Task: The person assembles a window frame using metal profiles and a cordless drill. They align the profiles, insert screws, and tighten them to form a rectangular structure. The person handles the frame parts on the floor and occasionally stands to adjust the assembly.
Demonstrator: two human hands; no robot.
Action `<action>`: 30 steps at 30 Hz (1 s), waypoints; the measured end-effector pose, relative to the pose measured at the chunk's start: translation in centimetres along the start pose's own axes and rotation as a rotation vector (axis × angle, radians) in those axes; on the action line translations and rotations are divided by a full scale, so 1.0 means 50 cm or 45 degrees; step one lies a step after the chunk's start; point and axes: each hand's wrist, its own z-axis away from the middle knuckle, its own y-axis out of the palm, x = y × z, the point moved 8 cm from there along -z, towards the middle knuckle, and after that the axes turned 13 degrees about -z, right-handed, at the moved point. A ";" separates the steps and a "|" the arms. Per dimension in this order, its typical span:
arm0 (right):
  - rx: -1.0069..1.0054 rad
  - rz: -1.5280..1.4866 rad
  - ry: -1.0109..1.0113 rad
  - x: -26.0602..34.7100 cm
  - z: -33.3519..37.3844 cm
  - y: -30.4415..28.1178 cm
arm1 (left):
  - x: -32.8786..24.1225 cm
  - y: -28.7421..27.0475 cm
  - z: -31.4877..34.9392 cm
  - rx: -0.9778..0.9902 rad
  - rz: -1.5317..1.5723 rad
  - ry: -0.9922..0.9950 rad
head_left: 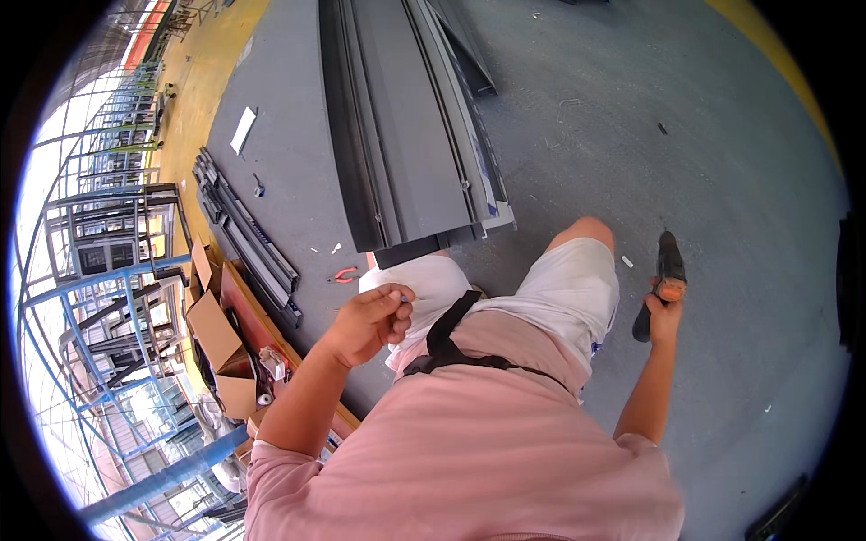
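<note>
Grey floor [704,162]; brown open cardboard boxes [216,347] lower left

**Drill in the right hand, small bit in the left**

A black power drill [666,275] with an orange band sits gripped in the right hand [665,314], nose pointing away. The left hand [370,320] is curled around something small, too hidden to identify.

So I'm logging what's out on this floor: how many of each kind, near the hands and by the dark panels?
Drill, in the right hand: 1
Pliers, red-handled, on the floor: 1
Open cardboard boxes: 2
Panel stack: 1
Rail bundle: 1
Total: 6
The left hand is closed; any contents are hidden.
</note>
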 end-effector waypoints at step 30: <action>0.878 0.432 -0.849 0.478 0.533 0.375 | -0.083 0.127 0.006 0.713 -0.075 0.652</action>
